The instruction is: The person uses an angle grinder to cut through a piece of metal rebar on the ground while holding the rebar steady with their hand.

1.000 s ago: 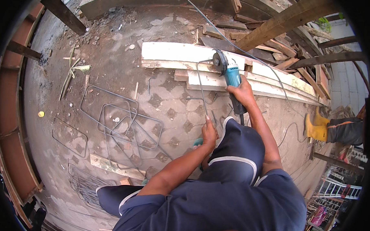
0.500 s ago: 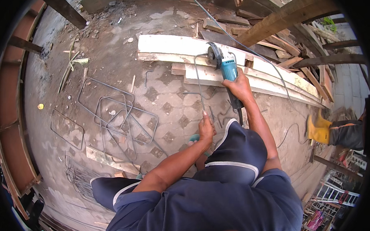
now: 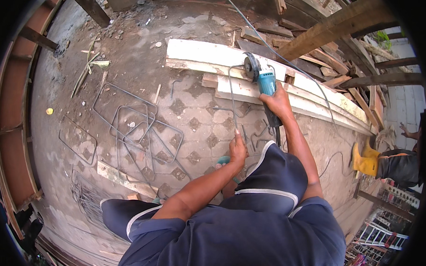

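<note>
Grinder: one teal-and-black angle grinder (image 3: pixel 267 82) with a dark round disc (image 3: pixel 249 67), at 1 o'clock from centre, over long white-painted wooden planks (image 3: pixel 197 50).
Right hand: at 2 o'clock we find the right hand (image 3: pixel 278 102) wrapped round the grinder's body.
Left hand: at 4 o'clock, the left hand (image 3: pixel 239 148), fingers closed on the lower part of a thin grey bent metal rod (image 3: pixel 232 96).
Rod: runs from that hand toward 12 o'clock, its top bent toward 3 o'clock, to the disc.
Change at the disc: almost none over the last second, beyond a slight shift of view; we judge the rod to be held steady for the disc, its visible length unbroken.
Change at the rim: a co-worker's hand (image 3: pixel 409 134) now shows at 3 o'clock, well apart from the grinder.
Hard to make out: whether the disc spins or touches the rod's tip; we cannot tell.
Hidden: the rod's gripped part, inside the fingers.
Cut off: the co-worker's upper body, lost in the dark rim; yellow rubber boots (image 3: pixel 368 159) show.
</note>
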{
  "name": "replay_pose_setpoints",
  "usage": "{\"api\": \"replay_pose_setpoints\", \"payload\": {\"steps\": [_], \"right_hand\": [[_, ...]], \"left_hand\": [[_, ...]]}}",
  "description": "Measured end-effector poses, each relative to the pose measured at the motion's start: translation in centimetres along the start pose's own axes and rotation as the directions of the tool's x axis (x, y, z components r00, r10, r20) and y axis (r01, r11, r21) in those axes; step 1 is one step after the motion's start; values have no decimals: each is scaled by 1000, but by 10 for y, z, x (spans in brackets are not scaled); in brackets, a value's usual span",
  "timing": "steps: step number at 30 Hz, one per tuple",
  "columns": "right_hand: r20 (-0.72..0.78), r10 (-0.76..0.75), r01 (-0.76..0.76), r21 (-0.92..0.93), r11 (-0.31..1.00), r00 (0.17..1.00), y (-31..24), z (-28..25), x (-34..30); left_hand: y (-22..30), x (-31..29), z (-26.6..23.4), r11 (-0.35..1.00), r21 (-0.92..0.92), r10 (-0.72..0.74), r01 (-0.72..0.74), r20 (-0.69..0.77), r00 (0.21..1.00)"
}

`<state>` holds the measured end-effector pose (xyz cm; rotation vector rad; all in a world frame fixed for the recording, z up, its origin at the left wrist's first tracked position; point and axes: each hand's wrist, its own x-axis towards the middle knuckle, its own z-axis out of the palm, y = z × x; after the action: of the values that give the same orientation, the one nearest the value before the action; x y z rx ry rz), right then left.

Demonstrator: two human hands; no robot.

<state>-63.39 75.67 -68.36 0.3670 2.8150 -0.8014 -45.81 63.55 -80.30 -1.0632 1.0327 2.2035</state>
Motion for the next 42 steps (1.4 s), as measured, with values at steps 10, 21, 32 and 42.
{"api": "replay_pose_setpoints", "payload": {"steps": [10, 21, 32, 42], "right_hand": [[-16, -57, 57, -23, 998, 998, 7, 7, 4], [32, -14, 17, -79, 997, 999, -8, 5, 7], [28, -36, 38, -66, 997, 999, 6, 11, 8], [62, 3, 0, -50, 999, 998, -11, 7, 17]], "left_hand": [[-6, 1, 1, 998, 42, 40, -39, -27, 999], [-22, 21, 1, 975, 160, 170, -152, -105, 980], [-13, 16, 1, 918, 353, 234, -180, -115, 966], [-52, 55, -14, 883, 364, 354, -295, -106, 929]]}}
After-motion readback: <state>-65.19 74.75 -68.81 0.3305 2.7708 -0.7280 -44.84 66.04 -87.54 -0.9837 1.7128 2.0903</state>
